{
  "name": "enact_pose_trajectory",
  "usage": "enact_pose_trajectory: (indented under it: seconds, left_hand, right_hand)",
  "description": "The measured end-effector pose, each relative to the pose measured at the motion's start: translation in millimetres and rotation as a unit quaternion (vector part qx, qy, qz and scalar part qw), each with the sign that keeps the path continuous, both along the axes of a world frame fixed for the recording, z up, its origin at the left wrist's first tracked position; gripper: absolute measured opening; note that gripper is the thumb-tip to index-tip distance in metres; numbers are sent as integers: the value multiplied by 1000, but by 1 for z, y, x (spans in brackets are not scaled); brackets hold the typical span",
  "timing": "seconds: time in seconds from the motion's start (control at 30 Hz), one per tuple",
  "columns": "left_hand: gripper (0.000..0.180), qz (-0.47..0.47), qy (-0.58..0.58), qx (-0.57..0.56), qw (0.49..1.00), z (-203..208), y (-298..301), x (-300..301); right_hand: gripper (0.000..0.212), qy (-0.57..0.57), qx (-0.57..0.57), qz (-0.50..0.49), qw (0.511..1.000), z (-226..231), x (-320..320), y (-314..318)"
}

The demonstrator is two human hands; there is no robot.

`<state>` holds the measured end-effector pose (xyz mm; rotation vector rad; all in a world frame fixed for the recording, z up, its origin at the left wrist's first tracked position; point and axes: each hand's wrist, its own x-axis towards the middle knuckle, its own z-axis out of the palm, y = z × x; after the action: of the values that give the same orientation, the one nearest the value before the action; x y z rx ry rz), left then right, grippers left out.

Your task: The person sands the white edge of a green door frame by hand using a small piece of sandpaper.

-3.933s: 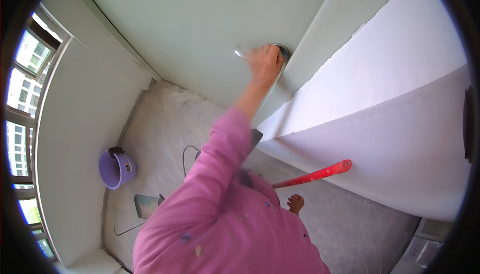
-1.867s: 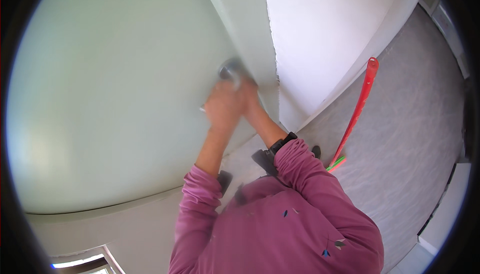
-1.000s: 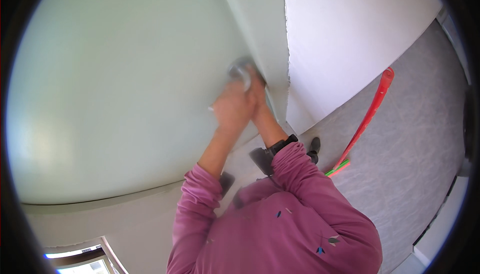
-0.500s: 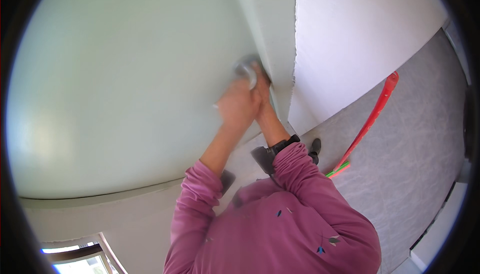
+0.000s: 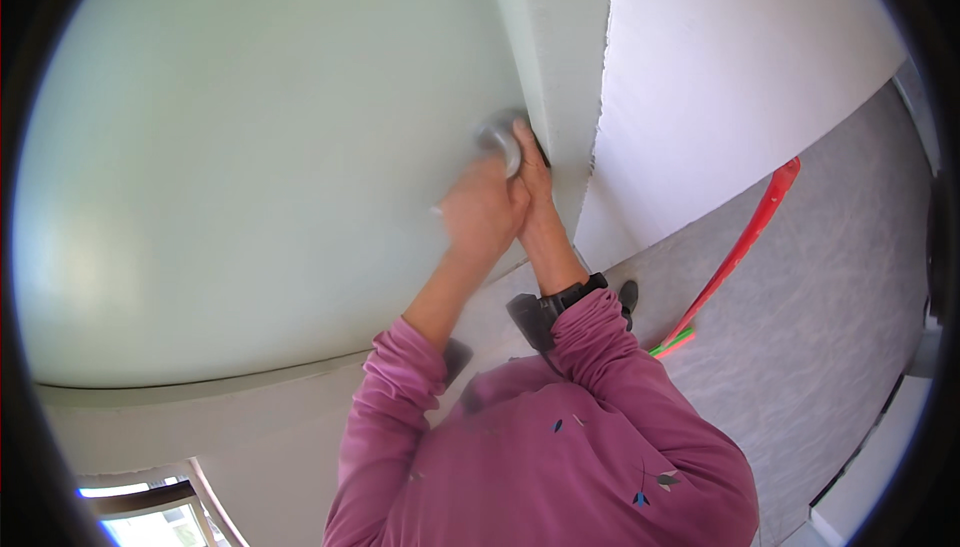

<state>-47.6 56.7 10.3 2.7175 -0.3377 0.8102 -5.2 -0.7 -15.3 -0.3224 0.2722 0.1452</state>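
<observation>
A metal door handle (image 5: 506, 144), silver and curved, stands out from a pale green door (image 5: 270, 157) close to the door's right edge. My left hand (image 5: 480, 209), smeared by motion, is closed round the handle's lever. A light tip, likely the lever's end, pokes out past its left side. My right hand (image 5: 537, 182) lies along the handle's right side, near the door's edge, with a finger or thumb reaching up beside the round base. Its other fingers are partly hidden behind my left hand. A dark strip shows just right of that hand.
A white wall (image 5: 720, 77) with a rough edge rises on the right beside the door frame (image 5: 562, 57). On the grey floor (image 5: 830, 277) lies a long red strip (image 5: 745, 237) with a green piece (image 5: 672, 341) at its near end. A window (image 5: 160, 517) shows at the lower left.
Both hands stay at the handle. The whole view has shifted slightly, so the handle, frame and wall sit a little further right. My left hand is blurred in both frames.
</observation>
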Motion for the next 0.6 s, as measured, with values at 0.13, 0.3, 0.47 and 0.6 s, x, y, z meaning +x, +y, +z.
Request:
enact_pose_trajectory:
  seconds: [0.13, 0.3, 0.47, 0.6]
  left_hand:
    - [17, -11, 4, -6, 1000, 0, 1, 1]
    - [14, -1, 22, -12, 1000, 0, 0, 1]
    - [14, 11, 16, -1, 1000, 0, 0, 1]
    - [14, 14, 13, -7, 1000, -2, 1, 1]
  right_hand:
    - [20, -10, -69, -10, 998, -29, 6, 3]
    - [20, -8, -71, -3, 997, -23, 6, 0]
    - [23, 70, -41, 52, 995, 16, -6, -6]
    - [26, 45, -45, 52, 997, 11, -6, -6]
